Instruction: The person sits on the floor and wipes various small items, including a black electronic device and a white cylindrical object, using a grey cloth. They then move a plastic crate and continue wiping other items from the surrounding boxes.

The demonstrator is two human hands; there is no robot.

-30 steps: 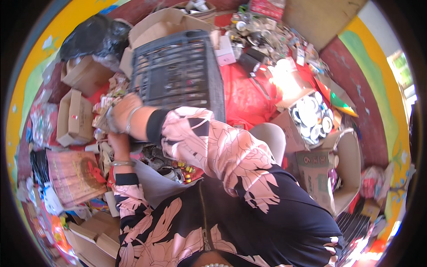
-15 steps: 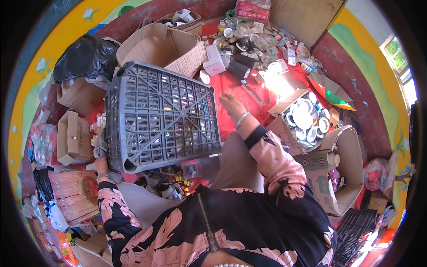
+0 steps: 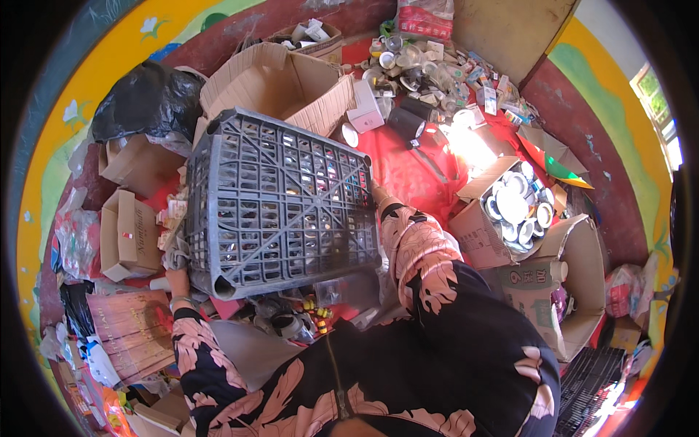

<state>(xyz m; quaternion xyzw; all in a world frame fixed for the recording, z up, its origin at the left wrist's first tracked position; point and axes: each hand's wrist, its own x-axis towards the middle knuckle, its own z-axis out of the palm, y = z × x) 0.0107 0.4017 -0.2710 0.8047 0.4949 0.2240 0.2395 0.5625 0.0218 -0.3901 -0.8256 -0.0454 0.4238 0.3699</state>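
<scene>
A dark grey plastic crate [image 3: 291, 200] stands tilted in front of me, its latticed underside facing me; bottles and small things show through the slots. At its lower left side is my left hand [image 3: 177, 280], closed on the crate's edge, with something grey like a glove or cloth [image 3: 177, 253] over the fingers. My right hand [image 3: 380, 194] reaches to the crate's right side, and its fingers are hidden behind the edge. Below the crate lie small yellow-capped bottles [image 3: 316, 312] and dark containers.
A big open cardboard box [image 3: 280, 87] stands behind the crate. To the right, another box holds white lids [image 3: 513, 207], beside a larger torn box [image 3: 535, 280]. Jars and small cartons [image 3: 429, 69] are heaped at the back on red sheeting. A black bag [image 3: 149, 102] sits left.
My right hand, seen apart from the crate with fingers spread, has come in to its right side. The whole view has shifted slightly; my left hand stays at the crate's left side.
</scene>
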